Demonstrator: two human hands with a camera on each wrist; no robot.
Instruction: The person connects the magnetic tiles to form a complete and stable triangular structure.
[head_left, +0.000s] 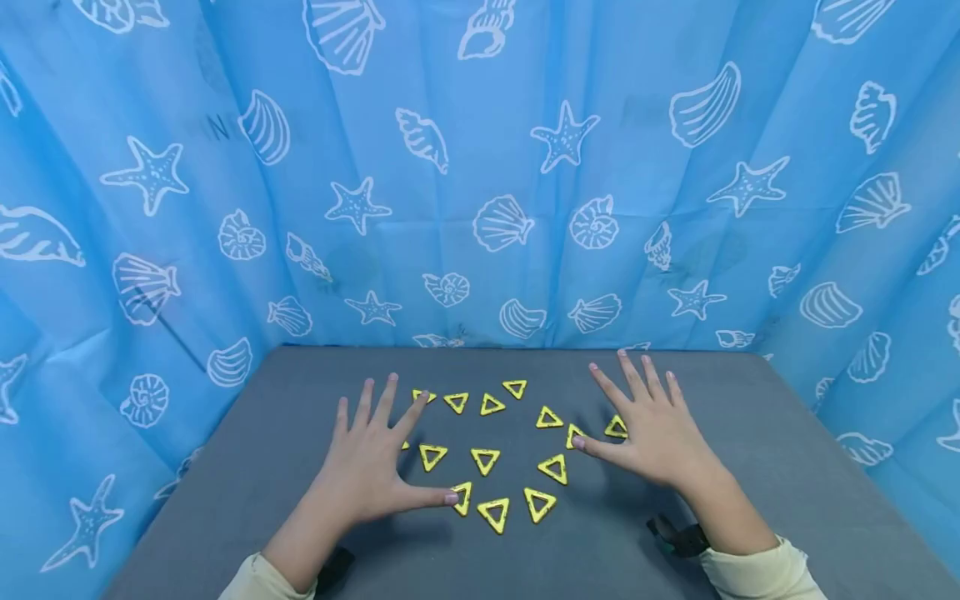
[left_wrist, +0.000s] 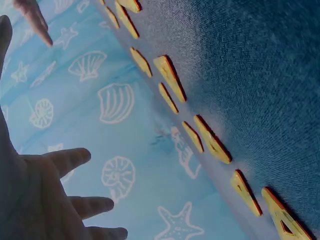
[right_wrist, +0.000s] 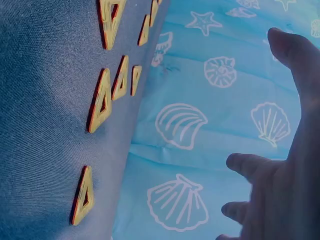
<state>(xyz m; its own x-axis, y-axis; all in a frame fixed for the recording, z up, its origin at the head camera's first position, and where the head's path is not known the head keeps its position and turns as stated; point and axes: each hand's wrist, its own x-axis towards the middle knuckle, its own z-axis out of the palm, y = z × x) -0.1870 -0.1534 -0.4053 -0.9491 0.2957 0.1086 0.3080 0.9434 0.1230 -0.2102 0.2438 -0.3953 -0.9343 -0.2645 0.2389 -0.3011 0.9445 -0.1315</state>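
Several yellow triangular frames with hollow centres lie flat and spread out on the grey table, among them one triangle at the near side and another triangle in the middle. My left hand hovers over the left side with fingers spread, its thumb overlapping a near triangle in the head view. On the right, my right hand is spread too, its thumb tip overlapping a triangle. Both hands hold nothing. In the wrist views, the fingers and fingers stand above the table surface.
A grey cloth-covered table fills the lower view. Behind and beside it hangs a blue curtain printed with white shells and starfish. Dark straps sit on the wrists below light sleeves.
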